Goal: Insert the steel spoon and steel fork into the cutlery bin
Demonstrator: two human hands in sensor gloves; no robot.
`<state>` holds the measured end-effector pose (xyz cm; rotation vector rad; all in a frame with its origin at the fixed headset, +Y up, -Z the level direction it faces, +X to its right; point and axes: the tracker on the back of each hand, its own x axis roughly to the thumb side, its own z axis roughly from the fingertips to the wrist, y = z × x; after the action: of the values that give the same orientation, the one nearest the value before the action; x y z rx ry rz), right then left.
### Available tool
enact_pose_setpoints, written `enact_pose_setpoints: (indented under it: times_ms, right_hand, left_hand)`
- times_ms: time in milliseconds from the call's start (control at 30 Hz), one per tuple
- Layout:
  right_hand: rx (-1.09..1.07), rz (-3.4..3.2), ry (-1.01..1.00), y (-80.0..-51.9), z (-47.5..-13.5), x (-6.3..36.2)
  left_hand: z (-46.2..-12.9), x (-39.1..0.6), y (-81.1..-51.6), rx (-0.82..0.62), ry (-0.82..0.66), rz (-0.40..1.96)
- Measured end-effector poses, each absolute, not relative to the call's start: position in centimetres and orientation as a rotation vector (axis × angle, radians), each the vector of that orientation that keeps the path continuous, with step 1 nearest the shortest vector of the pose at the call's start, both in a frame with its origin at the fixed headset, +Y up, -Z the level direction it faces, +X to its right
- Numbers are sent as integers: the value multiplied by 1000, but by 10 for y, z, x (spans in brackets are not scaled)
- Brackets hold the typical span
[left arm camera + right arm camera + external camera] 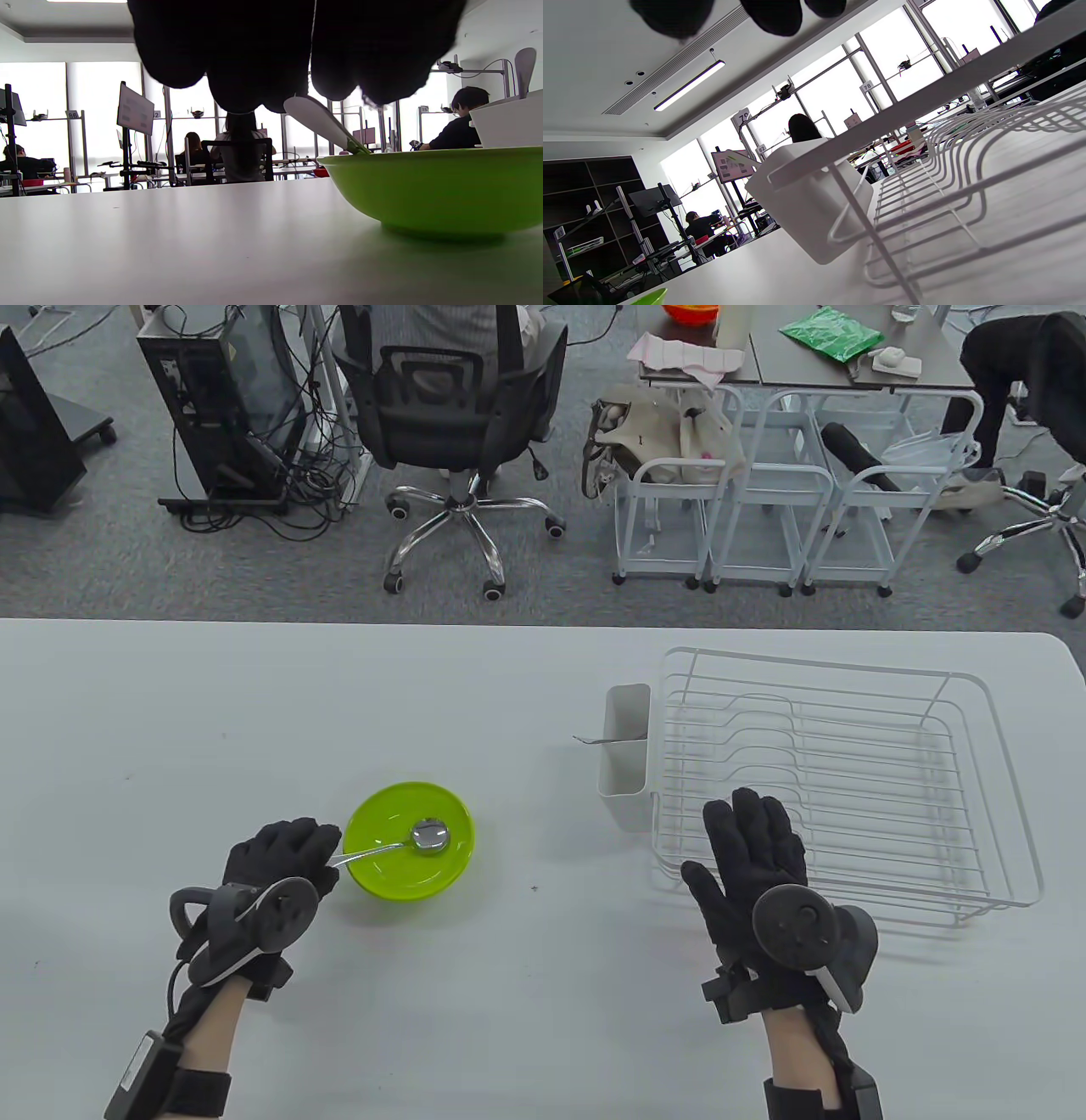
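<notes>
A steel spoon [429,836] lies in a green bowl [399,874], its handle pointing left over the rim. My left hand [318,853] holds the end of that handle; in the left wrist view the handle [322,123] runs from under my fingers [237,63] down into the bowl [424,186]. The white cutlery bin [626,763] hangs on the left side of the dish rack [848,780]. A steel fork [594,741] stands in it and leans out to the left. My right hand [751,840] is flat and open over the rack's front left corner, holding nothing.
The white wire rack fills the right of the table, and in the right wrist view its front rail [925,97] and the bin [806,203] are close. Chairs, carts and computer gear stand on the floor beyond the far edge.
</notes>
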<state>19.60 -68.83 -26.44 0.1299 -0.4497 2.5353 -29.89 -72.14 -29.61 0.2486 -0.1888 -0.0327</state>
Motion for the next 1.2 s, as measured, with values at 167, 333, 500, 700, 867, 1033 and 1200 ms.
enact_pose_setpoints:
  times_ms: [167, 333, 500, 700, 867, 1033, 1200]
  right_hand:
    - [137, 2546, -430, -690, -265, 193]
    - [137, 2553, -422, -690, -265, 192]
    - [132, 2553, -403, -690, -265, 192]
    - [135, 2550, -394, -689, -265, 192]
    - [133, 2541, -387, -689, -265, 193]
    - [134, 2533, -389, -689, -265, 193]
    - [131, 2515, -387, -690, -265, 193]
  left_hand:
    - [-298, -295, -730, 200, -201, -98]
    - [-300, -294, -736, 201, -177, -156]
    - [-300, -292, -736, 240, -168, -184]
    - [-298, -295, -730, 302, -148, -59]
    - [-297, -302, -724, 362, -99, 166]
    - [-294, -312, -714, 396, -60, 383]
    - [-294, -313, -706, 414, -13, 618]
